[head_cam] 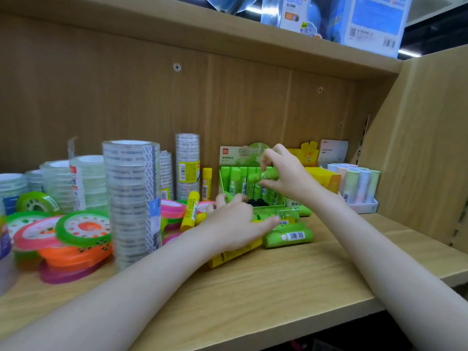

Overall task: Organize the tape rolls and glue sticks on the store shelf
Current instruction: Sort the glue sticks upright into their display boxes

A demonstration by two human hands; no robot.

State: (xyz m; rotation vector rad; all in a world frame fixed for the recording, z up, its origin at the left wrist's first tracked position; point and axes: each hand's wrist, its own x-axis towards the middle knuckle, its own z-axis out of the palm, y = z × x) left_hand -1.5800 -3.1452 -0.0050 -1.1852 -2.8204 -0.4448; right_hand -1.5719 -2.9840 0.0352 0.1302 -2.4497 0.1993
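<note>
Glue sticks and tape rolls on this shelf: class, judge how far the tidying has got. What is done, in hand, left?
Done: several green sticks stand in the green display box. In hand: the right hand pinches a green glue stick over that box; the left hand rests on loose green sticks. Left: yellow glue sticks and coloured tape rolls lie jumbled.

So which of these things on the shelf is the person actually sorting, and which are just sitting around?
Part of the job:
- green glue stick pinched by the right hand
- green display box
- loose green glue sticks under the left hand
- yellow glue sticks
- clear tape stacks
- coloured tape rolls

Just lying about:
- pastel tubes
- globe boxes on the shelf above
</note>
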